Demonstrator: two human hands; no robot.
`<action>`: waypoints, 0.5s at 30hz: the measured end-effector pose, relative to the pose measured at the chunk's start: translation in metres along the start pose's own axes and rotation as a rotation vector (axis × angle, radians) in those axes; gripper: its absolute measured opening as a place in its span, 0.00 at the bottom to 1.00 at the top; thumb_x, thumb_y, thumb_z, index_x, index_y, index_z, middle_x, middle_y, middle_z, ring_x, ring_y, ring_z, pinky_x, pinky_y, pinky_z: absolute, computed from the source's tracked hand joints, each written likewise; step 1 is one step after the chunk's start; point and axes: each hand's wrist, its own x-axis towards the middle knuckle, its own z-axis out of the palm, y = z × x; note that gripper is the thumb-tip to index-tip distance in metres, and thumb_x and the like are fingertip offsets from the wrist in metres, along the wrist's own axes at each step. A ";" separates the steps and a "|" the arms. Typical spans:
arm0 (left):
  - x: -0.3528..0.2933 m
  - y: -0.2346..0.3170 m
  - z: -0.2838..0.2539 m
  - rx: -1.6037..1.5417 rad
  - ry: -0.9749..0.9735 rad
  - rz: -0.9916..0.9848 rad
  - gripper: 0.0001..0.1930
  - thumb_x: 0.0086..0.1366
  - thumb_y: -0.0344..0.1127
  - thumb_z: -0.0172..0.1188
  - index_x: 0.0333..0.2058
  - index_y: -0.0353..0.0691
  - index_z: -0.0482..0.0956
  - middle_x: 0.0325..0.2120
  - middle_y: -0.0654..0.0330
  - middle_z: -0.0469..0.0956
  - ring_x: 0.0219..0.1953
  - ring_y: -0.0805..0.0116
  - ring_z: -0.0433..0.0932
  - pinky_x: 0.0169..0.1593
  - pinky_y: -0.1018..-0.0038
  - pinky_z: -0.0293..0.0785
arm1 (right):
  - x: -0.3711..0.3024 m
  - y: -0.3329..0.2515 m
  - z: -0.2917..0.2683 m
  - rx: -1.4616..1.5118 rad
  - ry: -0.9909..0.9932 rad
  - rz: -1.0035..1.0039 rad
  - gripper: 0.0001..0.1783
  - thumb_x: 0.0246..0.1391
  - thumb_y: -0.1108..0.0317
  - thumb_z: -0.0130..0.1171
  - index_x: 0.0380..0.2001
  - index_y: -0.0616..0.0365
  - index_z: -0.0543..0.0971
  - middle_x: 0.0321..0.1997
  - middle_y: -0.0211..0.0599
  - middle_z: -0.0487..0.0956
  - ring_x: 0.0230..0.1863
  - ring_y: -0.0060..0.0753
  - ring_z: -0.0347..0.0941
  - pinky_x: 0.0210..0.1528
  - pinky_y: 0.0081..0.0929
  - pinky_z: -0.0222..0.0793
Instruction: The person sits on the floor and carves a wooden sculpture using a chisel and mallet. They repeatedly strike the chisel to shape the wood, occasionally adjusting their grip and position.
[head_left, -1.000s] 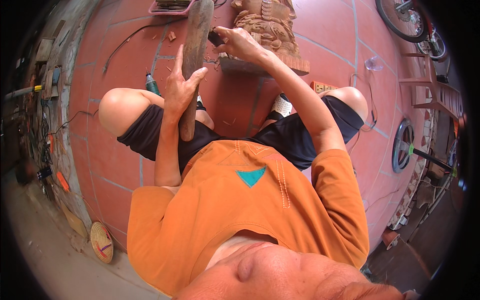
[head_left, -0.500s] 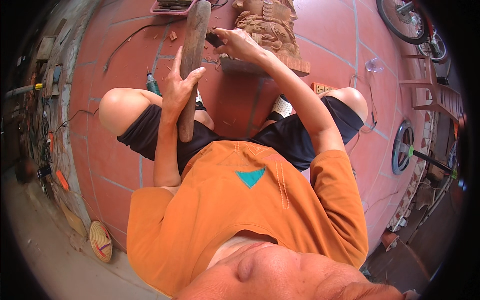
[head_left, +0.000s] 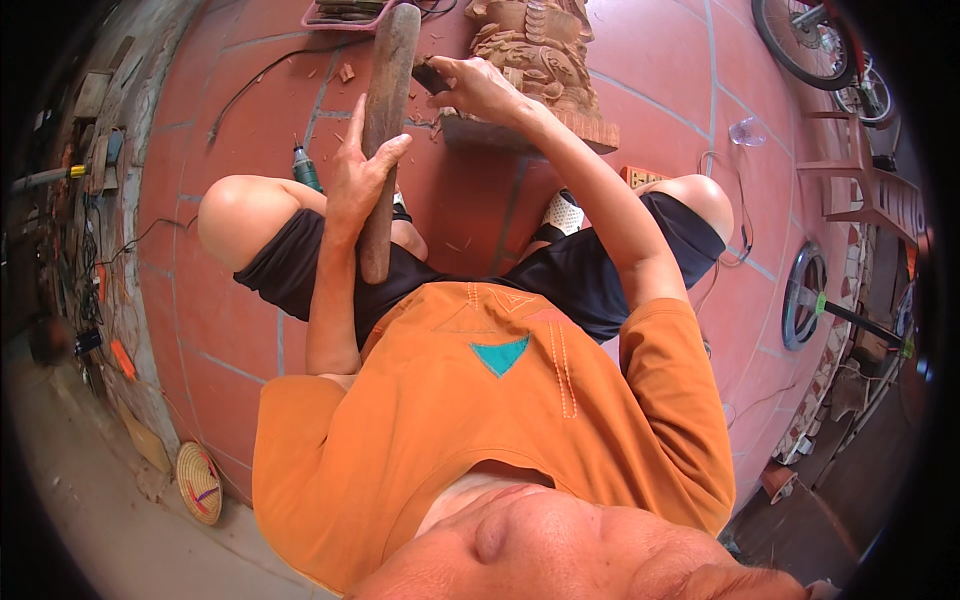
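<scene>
My left hand (head_left: 358, 180) is wrapped round a long, worn wooden club (head_left: 390, 90), its thumb lying across the wood and index finger stretched along it. The club points away from me, its near end above my shorts. My right hand (head_left: 485, 90) pinches a small dark block-like piece (head_left: 432, 78) just right of the club; its far part is hidden, so I cannot tell its exact kind. Close beyond that hand is a carved wooden figure (head_left: 540, 60) lying on the floor, its square base (head_left: 590, 130) toward me.
Wood chips lie on the red tiles. A green-and-black power tool (head_left: 305, 170) rests by my left knee, and an orange socket strip (head_left: 645, 176) by my right. A pink basket (head_left: 325, 20) stands at the far left, with a black cable near it. Bicycle wheel (head_left: 805, 40) and plastic chair (head_left: 870, 185) stand right.
</scene>
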 end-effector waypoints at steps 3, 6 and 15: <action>-0.003 0.009 -0.002 -0.184 -0.024 -0.047 0.40 0.68 0.36 0.66 0.74 0.38 0.56 0.28 0.64 0.76 0.21 0.79 0.73 0.23 0.80 0.72 | 0.004 0.002 0.001 -0.007 -0.007 -0.027 0.31 0.50 0.59 0.74 0.55 0.59 0.77 0.43 0.53 0.85 0.45 0.56 0.83 0.47 0.46 0.77; -0.002 0.015 -0.001 -0.231 0.021 0.005 0.38 0.70 0.35 0.65 0.73 0.39 0.56 0.25 0.64 0.75 0.19 0.79 0.73 0.22 0.81 0.73 | 0.001 0.011 -0.007 0.054 0.041 0.069 0.29 0.52 0.62 0.73 0.55 0.59 0.77 0.46 0.51 0.85 0.47 0.51 0.84 0.50 0.42 0.77; 0.000 0.012 -0.006 -0.290 0.025 0.013 0.38 0.70 0.34 0.65 0.73 0.39 0.57 0.25 0.64 0.75 0.19 0.79 0.73 0.22 0.82 0.74 | 0.008 0.034 0.003 0.189 0.064 0.126 0.26 0.56 0.66 0.70 0.57 0.59 0.77 0.47 0.39 0.87 0.45 0.30 0.83 0.48 0.32 0.79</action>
